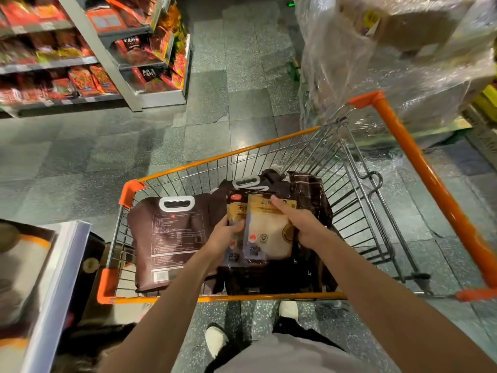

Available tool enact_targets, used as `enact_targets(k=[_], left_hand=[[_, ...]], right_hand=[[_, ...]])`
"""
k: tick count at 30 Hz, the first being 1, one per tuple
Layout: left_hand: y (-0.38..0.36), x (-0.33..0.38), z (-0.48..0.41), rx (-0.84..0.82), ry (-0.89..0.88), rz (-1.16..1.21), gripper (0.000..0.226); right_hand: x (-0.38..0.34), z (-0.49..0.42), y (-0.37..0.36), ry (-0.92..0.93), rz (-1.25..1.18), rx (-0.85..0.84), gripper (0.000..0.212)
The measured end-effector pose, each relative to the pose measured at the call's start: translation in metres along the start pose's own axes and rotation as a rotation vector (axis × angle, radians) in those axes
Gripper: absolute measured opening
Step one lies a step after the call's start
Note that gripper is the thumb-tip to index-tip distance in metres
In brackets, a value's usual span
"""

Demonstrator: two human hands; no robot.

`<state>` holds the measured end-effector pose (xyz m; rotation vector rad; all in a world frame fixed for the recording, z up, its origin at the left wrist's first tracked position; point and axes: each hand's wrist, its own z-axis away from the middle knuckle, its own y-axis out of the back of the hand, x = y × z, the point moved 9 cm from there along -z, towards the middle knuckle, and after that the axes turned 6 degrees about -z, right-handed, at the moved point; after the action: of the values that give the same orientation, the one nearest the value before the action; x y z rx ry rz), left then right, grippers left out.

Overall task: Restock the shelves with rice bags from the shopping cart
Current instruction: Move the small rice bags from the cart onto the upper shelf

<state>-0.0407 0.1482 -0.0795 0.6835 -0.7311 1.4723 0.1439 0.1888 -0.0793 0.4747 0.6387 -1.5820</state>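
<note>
**A:** What sits nearest?

**B:** Two pale shoes (pixel 215 343) on the speckled floor (pixel 228 76). At the lower left is the blurred edge of a near shelf (pixel 60 278).

**A:** And the hands?

**B:** Both are over the shopping cart (pixel 228 155). The left hand (pixel 224 235) grasps the left pouch (pixel 236 211) of rice, fingers curled round its left edge. The right hand (pixel 298 224) grasps the right pouch (pixel 269 232), with the thumb laid across the front and the other fingers hidden behind.

**A:** How do the pouches lie?

**B:** They overlap, the right one in front, and both are held just above the load in the basket.

**A:** What else is in there?

**B:** A large brown bag (pixel 172 238) with a white handle lies flat in the left part. More dark bags (pixel 309 189) are heaped under and beyond the pouches — I cannot tell how many.

**A:** Farther off?

**B:** The cart's orange handle bar (pixel 419 162) runs along the right. Across the aisle at the upper left stand far shelves (pixel 80 60) packed with red packets. At the upper right is a plastic-wrapped stack (pixel 390 63) of boxes — just beside the cart.
</note>
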Motion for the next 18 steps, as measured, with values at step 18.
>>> enact_targets(k=[18], left_hand=[[-0.027,0.033,-0.003,0.014,-0.048,0.011,0.082]], right_hand=[[-0.039,-0.012,-0.024,0.126,-0.180,-0.235,0.019]])
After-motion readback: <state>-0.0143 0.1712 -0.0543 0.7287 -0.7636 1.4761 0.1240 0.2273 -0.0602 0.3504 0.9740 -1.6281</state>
